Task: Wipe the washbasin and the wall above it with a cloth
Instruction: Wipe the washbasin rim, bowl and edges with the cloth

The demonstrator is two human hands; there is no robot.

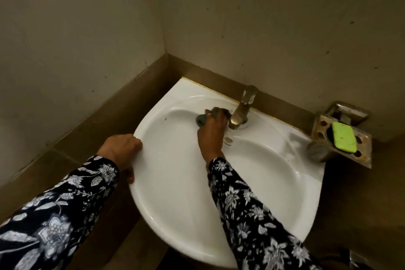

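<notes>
A white corner washbasin (175, 182) is fixed where two walls meet. My right hand (211, 132) grips a small grey cloth (200, 119) and presses it on the basin's back ledge, just left of the metal tap (241, 109). My left hand (122, 149) holds the basin's left rim, fingers curled over the edge and thumb underneath. The off-white wall (274, 28) above the basin carries dark specks and marks. Both arms wear dark floral sleeves.
A rusty metal soap dish (363, 151) with a green soap bar (344, 139) hangs on the right wall, a grey object (316, 152) beside it on the basin's corner. Brown tiles (109, 116) run below the painted walls. The drain area is hidden by my right arm.
</notes>
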